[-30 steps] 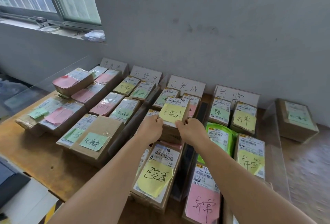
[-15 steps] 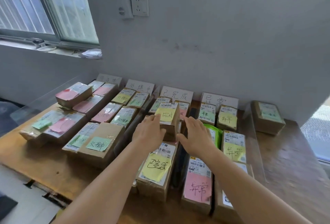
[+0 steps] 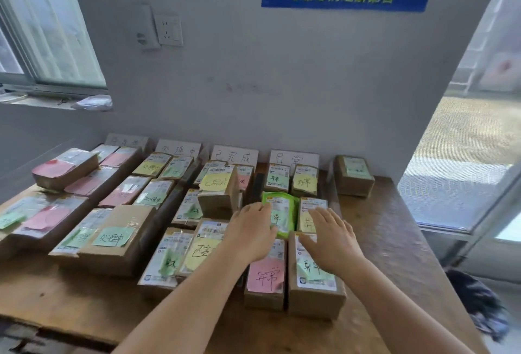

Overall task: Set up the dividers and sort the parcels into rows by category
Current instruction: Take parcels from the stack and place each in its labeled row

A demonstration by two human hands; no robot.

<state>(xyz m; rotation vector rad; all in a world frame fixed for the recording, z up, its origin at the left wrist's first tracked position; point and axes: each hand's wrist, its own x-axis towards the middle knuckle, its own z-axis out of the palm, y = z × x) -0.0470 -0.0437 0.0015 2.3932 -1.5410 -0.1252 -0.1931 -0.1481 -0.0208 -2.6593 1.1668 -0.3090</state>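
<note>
While two hands (image 3: 293, 234) hover open: four label cards (image 3: 235, 155), one green pouch (image 3: 279, 214).

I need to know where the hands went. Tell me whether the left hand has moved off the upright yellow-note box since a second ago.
Yes. The left hand has left the upright yellow-note box and shifted right, now at the green parcel in the row under the rightmost sign.

Brown matt cardboard parcels (image 3: 217, 201) w/ glossy tape, paper sticky notes; one shiny green plastic pouch (image 3: 282, 212). Worn brown wooden bench (image 3: 394, 241) (rough, scuffed). White paper category signs (image 3: 235, 154), matt grey wall (image 3: 282, 86).
</note>
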